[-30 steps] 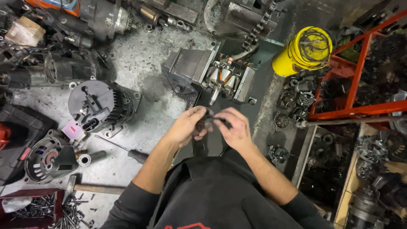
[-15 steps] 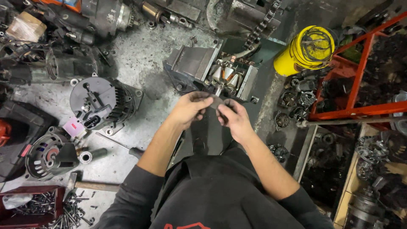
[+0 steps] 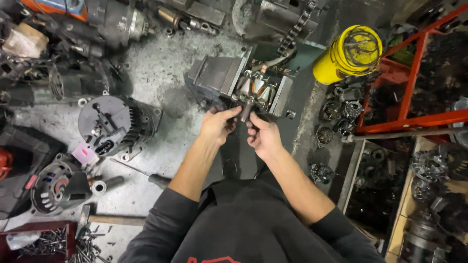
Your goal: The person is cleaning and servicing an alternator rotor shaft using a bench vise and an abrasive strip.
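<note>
My left hand (image 3: 218,124) and my right hand (image 3: 262,137) meet at the shaft of a metal rotor (image 3: 251,95) clamped in a bench vise (image 3: 217,75). Fingers of both hands pinch a small dark part at the shaft's near end, and that part is mostly hidden by the fingers. The rotor's pale claw poles and copper winding show between the vise jaws. Both forearms reach forward from dark sleeves.
A grey alternator (image 3: 114,124) and a second one (image 3: 56,185) lie at the left, with a screwdriver (image 3: 141,174) and hammer handle (image 3: 117,220) nearby. A yellow can (image 3: 348,53) stands right of the vise. Red shelving (image 3: 412,97) holds more parts. A tray of screws (image 3: 39,243) sits bottom left.
Both hands have moved forward from near my body up to the rotor shaft in the vise, carrying the small dark part with them.
</note>
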